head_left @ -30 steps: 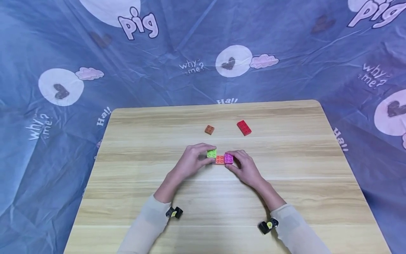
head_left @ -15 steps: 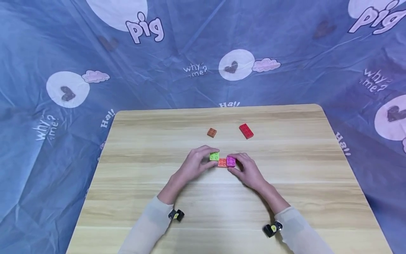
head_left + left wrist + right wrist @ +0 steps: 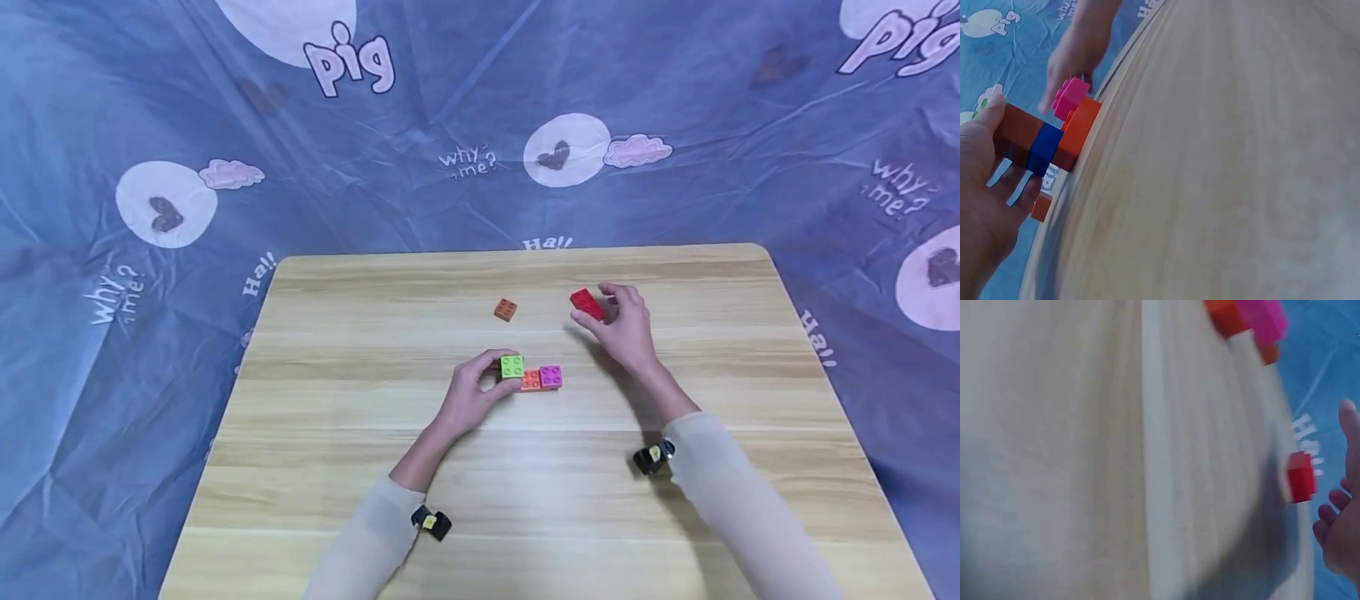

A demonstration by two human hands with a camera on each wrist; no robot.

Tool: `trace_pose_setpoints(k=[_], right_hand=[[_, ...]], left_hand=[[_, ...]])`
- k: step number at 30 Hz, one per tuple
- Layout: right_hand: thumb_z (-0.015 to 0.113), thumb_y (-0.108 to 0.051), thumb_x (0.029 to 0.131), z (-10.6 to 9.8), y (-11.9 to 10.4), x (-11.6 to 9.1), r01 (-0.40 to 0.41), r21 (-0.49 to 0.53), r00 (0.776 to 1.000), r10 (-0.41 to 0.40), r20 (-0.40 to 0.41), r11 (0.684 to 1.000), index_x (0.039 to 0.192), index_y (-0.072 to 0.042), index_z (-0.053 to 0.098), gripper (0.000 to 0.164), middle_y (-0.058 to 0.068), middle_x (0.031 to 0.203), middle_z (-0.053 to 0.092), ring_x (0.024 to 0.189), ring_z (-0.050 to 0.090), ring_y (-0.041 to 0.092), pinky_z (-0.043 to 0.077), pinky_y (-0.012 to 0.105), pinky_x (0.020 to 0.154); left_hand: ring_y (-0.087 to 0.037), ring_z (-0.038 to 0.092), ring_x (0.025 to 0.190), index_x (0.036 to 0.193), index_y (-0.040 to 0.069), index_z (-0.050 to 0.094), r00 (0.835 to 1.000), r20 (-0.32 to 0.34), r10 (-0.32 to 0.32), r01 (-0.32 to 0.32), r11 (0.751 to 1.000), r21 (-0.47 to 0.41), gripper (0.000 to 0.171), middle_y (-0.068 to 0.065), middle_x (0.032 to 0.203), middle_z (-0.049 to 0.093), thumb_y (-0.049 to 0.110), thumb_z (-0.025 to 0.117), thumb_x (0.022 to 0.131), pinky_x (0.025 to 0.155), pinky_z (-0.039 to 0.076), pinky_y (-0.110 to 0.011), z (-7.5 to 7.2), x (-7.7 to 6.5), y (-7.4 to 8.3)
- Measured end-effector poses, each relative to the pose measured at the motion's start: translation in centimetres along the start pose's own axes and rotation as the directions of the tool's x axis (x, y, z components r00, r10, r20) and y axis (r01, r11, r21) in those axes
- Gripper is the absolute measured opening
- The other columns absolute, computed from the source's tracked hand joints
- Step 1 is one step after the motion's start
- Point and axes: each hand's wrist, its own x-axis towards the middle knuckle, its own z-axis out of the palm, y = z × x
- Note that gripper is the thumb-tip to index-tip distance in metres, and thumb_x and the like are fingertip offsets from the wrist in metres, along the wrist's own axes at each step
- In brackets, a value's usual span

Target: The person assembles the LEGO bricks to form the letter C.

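Observation:
In the head view, my left hand (image 3: 472,390) grips a brick stack topped by a lime green brick (image 3: 512,367). The left wrist view shows that stack from the side: a brown brick (image 3: 1019,132) above a blue brick (image 3: 1044,149), on a longer orange brick (image 3: 1082,131) at the table surface. A magenta brick (image 3: 551,377) sits on the orange one's right end. My right hand (image 3: 628,329) is over a red brick (image 3: 582,302), thumb and fingers spread. The right wrist view shows a gap between that hand and the red brick.
A small brown brick (image 3: 506,310) lies behind the stack, left of the red brick. The wooden table (image 3: 315,417) ends at a blue printed cloth (image 3: 420,200) at the back and sides.
My right hand has left the magenta brick and moved back and right to the red brick. The left hand still grips the stack. The head view has shifted slightly.

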Motion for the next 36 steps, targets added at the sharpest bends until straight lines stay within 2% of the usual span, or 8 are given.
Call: trace_pose_setpoints(k=[5,8,11,14,19,24,31,36], right_hand=[[0.084,-0.034,0.093,1.6,1.1,1.2,0.010,-0.152,1.000,-0.009,0.004,0.988,0.137,0.006,0.062,0.063,0.028,0.129,0.061,0.117,0.052,0.045,0.045,0.058,0.098],[0.080,-0.023,0.096,1.8,0.9,0.9,0.077,-0.140,0.997,-0.080,-0.017,0.987,0.131,0.006,0.067,0.047,0.028,0.124,0.064,0.112,0.055,0.044,0.047,0.056,0.093],[0.080,-0.014,0.096,1.3,-0.4,-0.1,0.181,-0.056,0.983,-0.181,-0.001,0.982,0.129,0.004,0.070,0.039,0.023,0.120,0.068,0.108,0.059,0.037,0.052,0.046,0.088],[0.081,-0.009,0.094,0.6,-3.0,-1.8,0.291,0.067,0.953,-0.296,0.070,0.954,0.130,0.001,0.071,0.038,0.016,0.119,0.070,0.107,0.063,0.029,0.055,0.034,0.087],[0.084,-0.007,0.090,-0.5,-6.7,-4.9,0.427,0.179,0.871,-0.457,0.183,0.886,0.127,-0.004,0.073,0.039,0.006,0.120,0.070,0.112,0.062,0.023,0.054,0.027,0.093],[0.086,-0.013,0.090,-0.1,-8.5,-6.3,0.503,0.145,0.814,-0.524,0.252,0.852,0.126,-0.009,0.075,0.037,0.001,0.119,0.069,0.110,0.058,0.018,0.053,0.028,0.088],[0.084,-0.015,0.093,0.4,-8.9,-6.4,0.575,0.062,0.767,-0.564,0.307,0.816,0.126,-0.006,0.074,0.036,0.001,0.120,0.069,0.109,0.057,0.017,0.052,0.035,0.090],[0.081,-0.016,0.095,0.2,-9.4,-6.1,0.613,0.045,0.732,-0.588,0.344,0.789,0.128,-0.003,0.073,0.036,0.003,0.121,0.068,0.110,0.057,0.018,0.055,0.036,0.090]], left_hand=[[-0.019,0.075,0.104,0.130,0.010,0.072,1.000,0.003,0.025,-0.025,1.000,-0.003,0.044,-0.005,0.118,0.077,0.015,0.085,0.089,0.092,0.063,-0.035,-0.1,0.1,-0.2],[-0.019,0.076,0.104,0.130,0.010,0.072,0.999,0.009,0.034,-0.034,0.999,0.006,0.043,-0.006,0.118,0.077,0.016,0.085,0.089,0.093,0.063,-0.034,-0.1,0.2,-0.3],[-0.020,0.076,0.103,0.130,0.010,0.072,0.999,0.019,0.038,-0.038,0.999,0.020,0.043,-0.007,0.116,0.077,0.018,0.085,0.090,0.091,0.063,-0.035,-0.1,0.3,-0.3],[-0.019,0.076,0.100,0.129,0.010,0.072,0.999,0.010,0.044,-0.044,0.998,0.041,0.042,-0.006,0.114,0.078,0.018,0.085,0.090,0.089,0.064,-0.035,-0.4,0.2,-0.3],[-0.020,0.076,0.100,0.127,0.008,0.073,0.997,-0.010,0.081,-0.080,0.996,0.034,0.040,-0.008,0.118,0.077,0.013,0.085,0.090,0.087,0.064,-0.040,-0.2,0.3,-0.3],[-0.021,0.076,0.101,0.127,0.008,0.074,0.994,-0.017,0.105,-0.104,0.994,0.038,0.038,-0.009,0.121,0.077,0.010,0.084,0.090,0.088,0.064,-0.042,-0.1,0.3,-0.5],[-0.017,0.076,0.103,0.129,0.007,0.073,0.998,0.001,0.066,-0.066,0.997,0.047,0.040,-0.009,0.122,0.077,0.015,0.084,0.092,0.090,0.063,-0.033,-0.2,0.2,-0.3],[-0.015,0.076,0.102,0.130,0.007,0.072,0.998,0.014,0.067,-0.068,0.996,0.061,0.040,-0.009,0.122,0.077,0.016,0.083,0.093,0.090,0.063,-0.034,-0.4,0.3,-0.2]])
